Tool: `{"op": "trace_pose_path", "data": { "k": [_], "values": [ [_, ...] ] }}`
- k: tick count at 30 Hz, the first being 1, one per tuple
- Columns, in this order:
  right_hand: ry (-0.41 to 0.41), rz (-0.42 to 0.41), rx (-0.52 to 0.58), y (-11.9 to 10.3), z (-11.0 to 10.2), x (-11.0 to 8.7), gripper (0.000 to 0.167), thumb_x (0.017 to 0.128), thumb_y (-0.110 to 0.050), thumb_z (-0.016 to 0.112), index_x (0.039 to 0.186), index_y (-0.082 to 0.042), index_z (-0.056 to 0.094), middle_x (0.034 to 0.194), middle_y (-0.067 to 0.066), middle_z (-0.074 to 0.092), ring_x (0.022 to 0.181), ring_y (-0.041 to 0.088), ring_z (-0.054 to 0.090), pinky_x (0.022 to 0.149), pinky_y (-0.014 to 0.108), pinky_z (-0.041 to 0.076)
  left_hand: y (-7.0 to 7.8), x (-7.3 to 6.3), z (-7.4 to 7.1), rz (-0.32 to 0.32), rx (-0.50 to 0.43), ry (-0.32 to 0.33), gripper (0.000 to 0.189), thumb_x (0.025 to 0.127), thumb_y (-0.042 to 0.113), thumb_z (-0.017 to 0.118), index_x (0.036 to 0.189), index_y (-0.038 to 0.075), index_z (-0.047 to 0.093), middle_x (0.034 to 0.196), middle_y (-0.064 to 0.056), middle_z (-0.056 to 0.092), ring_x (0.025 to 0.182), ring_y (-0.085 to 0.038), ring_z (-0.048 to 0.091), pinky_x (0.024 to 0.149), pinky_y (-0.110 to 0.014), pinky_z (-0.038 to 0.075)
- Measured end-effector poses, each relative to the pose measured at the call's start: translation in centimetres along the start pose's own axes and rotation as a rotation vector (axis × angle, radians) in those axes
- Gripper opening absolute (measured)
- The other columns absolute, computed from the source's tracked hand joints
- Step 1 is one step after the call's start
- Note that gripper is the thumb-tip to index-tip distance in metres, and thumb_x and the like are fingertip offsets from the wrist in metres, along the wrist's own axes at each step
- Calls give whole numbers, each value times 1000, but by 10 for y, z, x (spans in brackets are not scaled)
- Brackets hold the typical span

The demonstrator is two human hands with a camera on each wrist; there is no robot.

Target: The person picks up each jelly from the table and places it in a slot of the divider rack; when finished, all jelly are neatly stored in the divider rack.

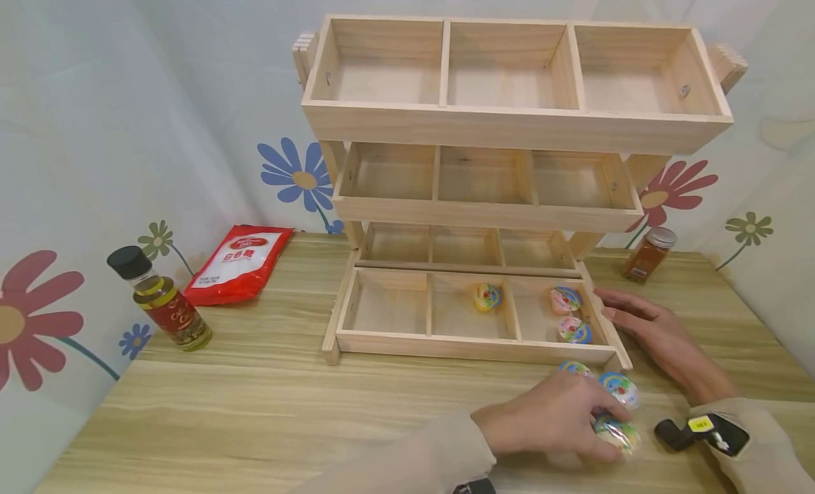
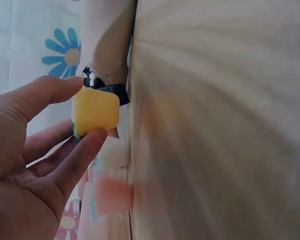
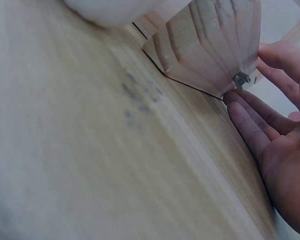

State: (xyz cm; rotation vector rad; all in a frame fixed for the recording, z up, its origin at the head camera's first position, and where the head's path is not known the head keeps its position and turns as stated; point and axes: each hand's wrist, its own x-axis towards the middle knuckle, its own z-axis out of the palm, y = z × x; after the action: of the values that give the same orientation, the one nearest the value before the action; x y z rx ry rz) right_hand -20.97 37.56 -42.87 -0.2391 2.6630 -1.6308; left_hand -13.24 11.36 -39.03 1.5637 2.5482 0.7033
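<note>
My left hand [image 1: 560, 416] pinches a yellow jelly cup [image 2: 97, 112] between thumb and fingers, low over the table in front of the shelf. Its printed lid faces up in the head view. Two more jelly cups stand by that hand: one [image 1: 619, 389] beyond the fingers, another [image 1: 576, 369] partly hidden behind the knuckles. My right hand [image 1: 668, 338] rests its extended fingers against the right side of the wooden shelf [image 1: 471, 345]. In the shelf's lowest tray, a yellow jelly cup [image 1: 487, 296] sits in the middle compartment, and two pink jelly cups [image 1: 565, 301] lie in the right one.
The shelf's upper trays [image 1: 509, 126] jut above the lowest one. At the left stand an oil bottle [image 1: 168, 306] and a red-and-white packet [image 1: 238, 264]. A spice jar [image 1: 649, 255] with a metal lid is on the right. Flower-printed curtain [image 1: 191, 126] surrounds the table.
</note>
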Motion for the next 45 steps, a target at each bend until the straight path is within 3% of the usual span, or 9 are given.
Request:
{"op": "trace_pose_path", "data": {
  "k": [7, 13, 18, 27, 36, 45],
  "values": [
    [-6, 2, 50, 1, 1, 1, 50, 108, -29, 65, 153, -8, 57, 133, -25, 65, 125, -12, 49, 96, 9, 40, -5, -4, -13, -24, -73, 42, 40, 87, 37, 89, 123, 20, 81, 114, 16, 75, 91, 19, 51, 83, 1, 38],
    [-10, 9, 57, 1, 1, 0, 51, 108, -29, 65, 154, -9, 57, 133, -25, 65, 124, -12, 50, 95, 9, 41, -10, -9, -28, -52, -167, 70, 39, 87, 29, 90, 123, 16, 81, 107, 14, 77, 80, 18, 54, 75, -2, 43],
    [-7, 4, 40, 1, 1, 0, 51, 108, -30, 65, 154, -10, 57, 132, -25, 65, 123, -11, 51, 94, 9, 42, -18, -16, -42, -57, -174, 119, 39, 87, 27, 90, 122, 14, 80, 113, 8, 78, 92, 11, 61, 81, -4, 44],
    [-6, -34, 73, 2, 3, 1, 48, 109, -25, 64, 153, -8, 57, 131, -25, 66, 123, -11, 53, 95, 10, 43, -35, -30, -66, -176, -286, 162, 40, 88, 24, 90, 124, 11, 79, 114, 6, 78, 96, 4, 67, 77, -8, 50],
    [1, -34, 103, 5, 2, 1, 47, 108, -20, 65, 152, -7, 58, 130, -25, 66, 122, -12, 52, 95, 9, 41, -54, -40, -79, -241, -352, 226, 41, 85, 24, 92, 122, 10, 80, 109, 10, 77, 94, 4, 65, 80, -12, 51],
    [6, -34, 85, 7, 1, 2, 46, 108, -21, 64, 152, -7, 59, 130, -25, 66, 123, -11, 51, 95, 9, 40, -70, -49, -84, -283, -400, 298, 37, 85, 16, 91, 119, 6, 80, 104, 0, 78, 91, -2, 68, 75, -15, 54]
  ]
}}
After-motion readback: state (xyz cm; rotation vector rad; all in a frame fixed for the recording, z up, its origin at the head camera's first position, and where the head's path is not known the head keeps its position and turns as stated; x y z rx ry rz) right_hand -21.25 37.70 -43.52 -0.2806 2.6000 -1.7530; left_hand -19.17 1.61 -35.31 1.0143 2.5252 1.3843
